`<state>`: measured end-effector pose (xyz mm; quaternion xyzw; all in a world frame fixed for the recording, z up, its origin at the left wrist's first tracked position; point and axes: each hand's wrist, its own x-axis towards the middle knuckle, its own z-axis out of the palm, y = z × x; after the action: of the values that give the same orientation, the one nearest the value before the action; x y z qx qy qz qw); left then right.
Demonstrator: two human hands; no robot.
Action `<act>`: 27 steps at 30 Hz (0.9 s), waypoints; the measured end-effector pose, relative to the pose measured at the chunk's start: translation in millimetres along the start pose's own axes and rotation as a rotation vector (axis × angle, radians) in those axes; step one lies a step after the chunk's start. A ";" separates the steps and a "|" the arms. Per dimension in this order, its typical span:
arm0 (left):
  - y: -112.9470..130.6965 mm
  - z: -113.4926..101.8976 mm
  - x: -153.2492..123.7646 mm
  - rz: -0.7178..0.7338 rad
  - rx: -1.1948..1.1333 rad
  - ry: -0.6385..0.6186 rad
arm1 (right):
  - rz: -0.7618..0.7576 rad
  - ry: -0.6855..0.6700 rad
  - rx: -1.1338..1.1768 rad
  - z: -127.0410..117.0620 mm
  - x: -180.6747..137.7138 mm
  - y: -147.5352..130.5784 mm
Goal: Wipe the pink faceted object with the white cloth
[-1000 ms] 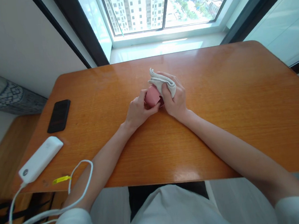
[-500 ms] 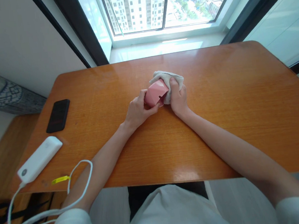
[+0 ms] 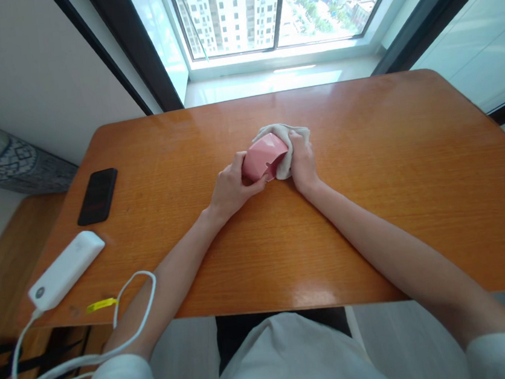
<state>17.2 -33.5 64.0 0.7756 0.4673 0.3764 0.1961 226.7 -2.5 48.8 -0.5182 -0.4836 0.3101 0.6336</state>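
A glossy pink bowl-like object (image 3: 263, 155) with faceted sides and a small notch in its rim is tilted on its side above the middle of the wooden table (image 3: 372, 200). My left hand (image 3: 235, 182) grips it from the left, thumb near the notch and fingers over the outer wall. On its right, my right hand (image 3: 303, 162) is closed on a pale grey cloth (image 3: 280, 130). The cloth drapes behind the pink object and against its right edge. Part of the pink object's inside is hidden by the cloth.
At the table's left lie a black phone (image 3: 97, 196) and a white power strip or power bank (image 3: 66, 270). Its white cable (image 3: 72, 365) loops over my left forearm, near a yellow tag (image 3: 102, 304). A window (image 3: 275, 10) is beyond the far edge.
My right hand has shifted slightly right and down, its fingers now more behind the cloth. The cloth sits a little lower, and more of the pink object's right side shows.
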 end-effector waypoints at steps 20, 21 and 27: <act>-5.2 -2.1 -3.2 0.019 0.023 -0.027 | -0.802 -0.217 -0.373 -3.7 -25.3 -27.5; -6.1 -1.8 -3.5 0.022 0.015 -0.031 | -0.821 -0.240 -0.393 -3.6 -26.5 -27.5; -14.0 -0.2 -4.3 0.045 -0.026 -0.026 | -0.904 -0.299 -0.487 0.2 -35.7 -31.5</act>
<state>7.8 -30.4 53.2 0.7882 0.4422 0.3766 0.2036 211.0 -42.9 68.6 -0.3403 -0.8017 -0.0445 0.4894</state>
